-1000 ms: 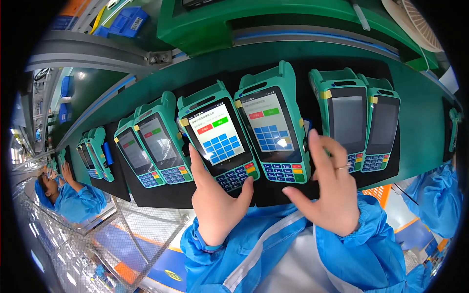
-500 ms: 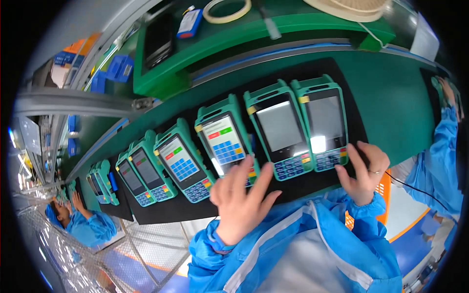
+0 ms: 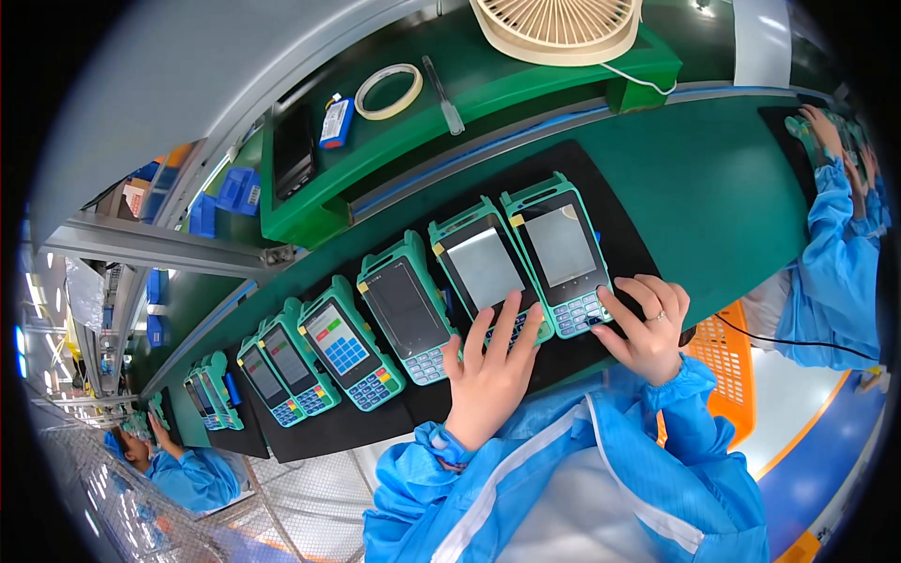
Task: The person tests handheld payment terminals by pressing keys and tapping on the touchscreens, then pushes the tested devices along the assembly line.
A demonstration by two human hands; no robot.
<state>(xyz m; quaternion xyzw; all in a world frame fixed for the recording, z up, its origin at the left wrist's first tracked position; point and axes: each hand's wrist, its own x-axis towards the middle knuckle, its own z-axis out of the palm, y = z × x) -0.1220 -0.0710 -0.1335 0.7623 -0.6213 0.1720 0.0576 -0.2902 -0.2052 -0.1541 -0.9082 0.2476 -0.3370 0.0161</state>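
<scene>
Handheld payment terminals in green cases lie in a slanting row on a black mat [image 3: 610, 206]. My left hand [image 3: 490, 383] has its fingers spread over the keypad of the second terminal from the right [image 3: 483, 266], hiding most of its keys. At the rightmost terminal [image 3: 560, 246], my right hand [image 3: 648, 324] is open, fingertips at the keypad's right side. Both of these screens are pale grey. The third terminal from the right [image 3: 405, 305] has a dark screen. Farther left, another terminal [image 3: 345, 342] displays red, green and blue buttons.
Beyond the row, a green shelf [image 3: 422, 150] carries a tape roll [image 3: 389, 92], a blue battery pack [image 3: 336, 123], a pen [image 3: 443, 96] and a beige fan [image 3: 563, 28]. Co-workers in blue sit at left [image 3: 188, 474] and right [image 3: 831, 272]. An orange basket [image 3: 732, 371] stands beside me.
My left hand has moved right, from the third terminal to the second. The third terminal's screen went from coloured buttons to dark. My right hand stays at the rightmost keypad; the view has shifted.
</scene>
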